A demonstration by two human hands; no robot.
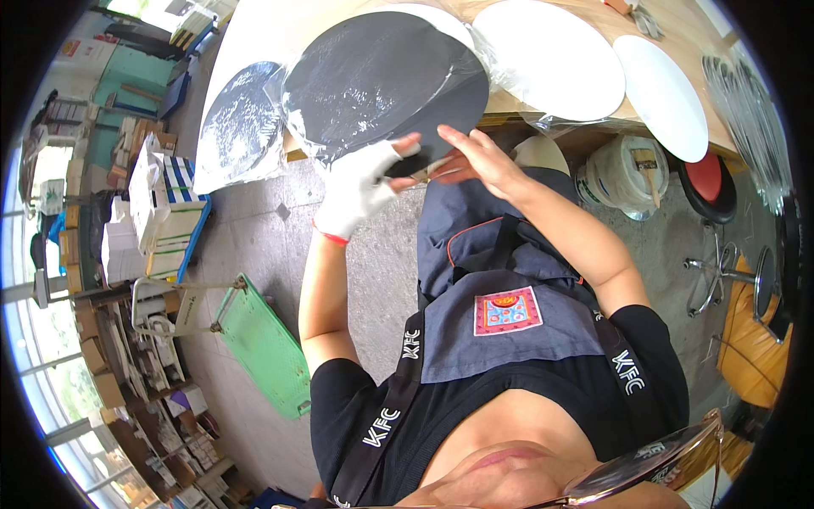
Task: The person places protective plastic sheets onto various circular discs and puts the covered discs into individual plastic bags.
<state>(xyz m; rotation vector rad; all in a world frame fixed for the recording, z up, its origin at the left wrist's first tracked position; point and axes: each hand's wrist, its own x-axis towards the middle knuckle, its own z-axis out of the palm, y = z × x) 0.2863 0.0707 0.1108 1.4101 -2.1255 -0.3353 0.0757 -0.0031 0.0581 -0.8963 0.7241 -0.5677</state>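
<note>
A large round black board point(373, 81), wrapped in clear crinkled plastic, lies on the table in front of me and reaches its near edge. By that edge is my left hand point(360, 182), in a white glove with bare fingertips and a red cuff. Its thumb and fingers curl around a small dark shape point(405, 165) that I cannot make out. Bare and facing it, my right hand point(487, 165) has its fingers stretched and apart, just below the board's right edge. I see nothing gripped in it. The two hands' fingertips are close together.
More round pieces lie on the table point(585, 136): a plastic-wrapped dark one point(242, 119) on the left, white ones point(551, 59) on the right. Below stand a white bucket point(615, 182) with a brush and a red-seated stool point(705, 182). Leftward are a green trolley point(263, 348) and stacked packs point(157, 212).
</note>
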